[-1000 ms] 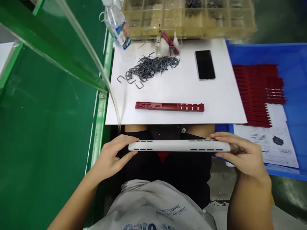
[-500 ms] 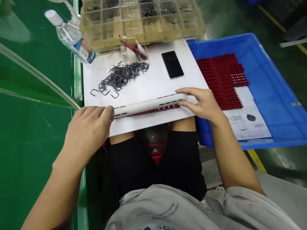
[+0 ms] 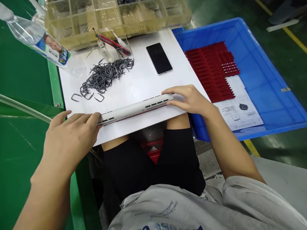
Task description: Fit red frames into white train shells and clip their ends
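A long white slotted plastic bar (image 3: pixel 134 111) lies slantwise across the white board (image 3: pixel 136 91), its rows of dark slots facing up. Beneath it, only a thin edge of a red plastic strip (image 3: pixel 141 114) shows; the rest is hidden. My left hand (image 3: pixel 70 139) grips the bar's left end with its fingers on top. My right hand (image 3: pixel 189 100) holds the right end between fingers and thumb. Behind the bar lies a pile of grey metal staples (image 3: pixel 103 76), with several loose ones nearest my left hand.
A black phone (image 3: pixel 159 58) and a transparent holder with a red-handled tool (image 3: pixel 112 44) stand on the board. Behind it are a compartment box (image 3: pixel 105 16) and a water bottle (image 3: pixel 35 38). To the right, a blue tray (image 3: pixel 261 80) holds red slatted pieces (image 3: pixel 211 68) and a printed sheet (image 3: pixel 237 111).
The white bar has moved from above my lap onto the board, over the red strip. Both hands went with it, and the view has swung to the right.
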A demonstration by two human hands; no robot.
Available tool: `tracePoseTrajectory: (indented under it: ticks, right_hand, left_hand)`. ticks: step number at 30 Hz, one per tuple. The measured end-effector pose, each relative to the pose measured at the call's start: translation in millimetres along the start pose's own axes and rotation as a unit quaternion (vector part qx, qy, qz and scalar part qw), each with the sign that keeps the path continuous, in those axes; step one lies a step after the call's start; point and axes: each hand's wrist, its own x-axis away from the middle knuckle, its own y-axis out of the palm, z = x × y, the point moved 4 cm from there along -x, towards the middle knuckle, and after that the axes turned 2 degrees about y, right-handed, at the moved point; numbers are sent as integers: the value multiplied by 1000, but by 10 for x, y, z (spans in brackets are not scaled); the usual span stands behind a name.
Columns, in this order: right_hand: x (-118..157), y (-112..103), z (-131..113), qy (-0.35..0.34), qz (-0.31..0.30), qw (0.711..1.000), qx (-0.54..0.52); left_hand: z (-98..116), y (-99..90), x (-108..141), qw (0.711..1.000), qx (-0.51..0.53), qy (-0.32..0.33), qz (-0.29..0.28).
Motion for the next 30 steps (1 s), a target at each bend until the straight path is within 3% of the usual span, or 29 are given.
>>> tracePoseTrajectory:
  ticks: [12,17,20,23,27,30]
  right_hand:
    - [17,85,196,-26,-14,1000,-11]
    - [58,174,272,-48,8,999,-4]
    - [25,197,296,-23,8,1000,-8]
    - [49,146,242,47,33,996,-68]
    - [386,78,50,160,84,957,-225]
    - [730,160,-152,202,11,909,-365]
  left_hand:
    - [6,161,-63,999,-18,50,-10]
    - [13,202,-66,998,-19,30,-46]
    - [30,251,-61,998,8,12,-58]
    - [93,319,26,990,126,-19,-68]
    - [193,377,419,921,374,-103,-33]
    - [196,422,820,898,413,-150,1]
